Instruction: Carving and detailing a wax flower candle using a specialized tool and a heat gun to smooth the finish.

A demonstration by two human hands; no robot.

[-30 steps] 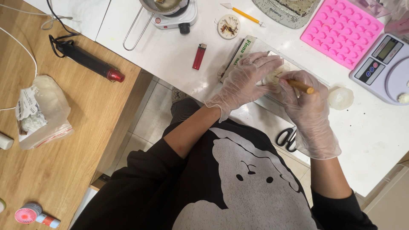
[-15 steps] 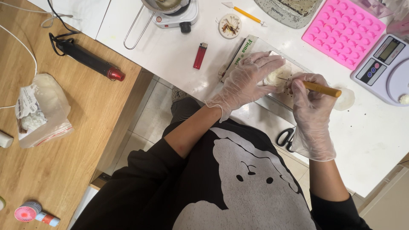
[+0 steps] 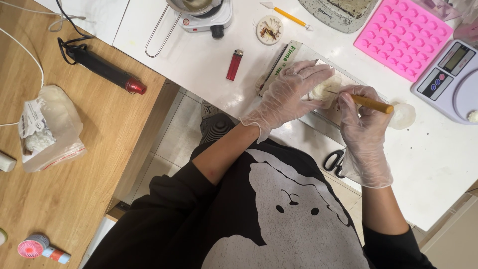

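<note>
Left hand (image 3: 291, 94) fingers pinning the pale waxy lump (image 3: 321, 90) on the white table (image 3: 199, 60), right hand (image 3: 361, 112) fingers clamped on the wooden-handled tool (image 3: 371, 103); looks soft, light, easily dented, so hold its edges.

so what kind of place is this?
Probably a home craft bench, perhaps for candle or soap making: a pink silicone mould tray, a small digital scale, a white electric hotplate with a metal pot, and a black-and-red heat gun.

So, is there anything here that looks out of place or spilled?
Little stands out. The black scissors lie at the white table's front edge, partly under the right hand. The left hand steadies a pale lump. No spill shows.
</note>
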